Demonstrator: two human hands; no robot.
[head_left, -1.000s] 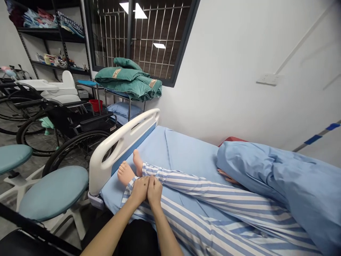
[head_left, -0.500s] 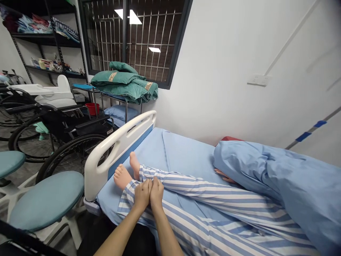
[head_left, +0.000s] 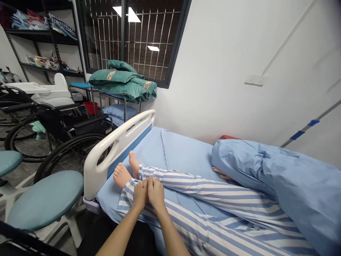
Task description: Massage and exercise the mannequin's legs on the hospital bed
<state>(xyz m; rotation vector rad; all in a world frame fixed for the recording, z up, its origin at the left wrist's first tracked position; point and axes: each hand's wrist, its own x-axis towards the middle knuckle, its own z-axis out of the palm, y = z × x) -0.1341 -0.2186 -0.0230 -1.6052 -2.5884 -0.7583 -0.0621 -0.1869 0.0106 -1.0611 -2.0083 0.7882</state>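
A lying figure's lower leg, in blue-and-white striped trousers (head_left: 191,220), rests on the bed in front of me. My left hand (head_left: 141,192) is closed round the shin a little above the ankle. Right beside it, my right hand (head_left: 156,192) also grips the striped leg, thumbs side by side on top. Fingertips of both hands are hidden at the sides of the leg. The smooth bare near foot (head_left: 122,175) and the far foot (head_left: 134,163) point up close to the footboard.
A white footboard (head_left: 92,167) closes the bed's left end. A blue quilt (head_left: 282,181) covers the figure at the right, with a hand (head_left: 222,174) showing under its edge. Round stools (head_left: 46,201) and a wheelchair (head_left: 77,149) stand left; green bedding (head_left: 125,83) is piled below the window.
My right hand has turned slightly, its back now showing more, and presses closer to my left hand. Both stay on the same lower leg. The view has shifted slightly.
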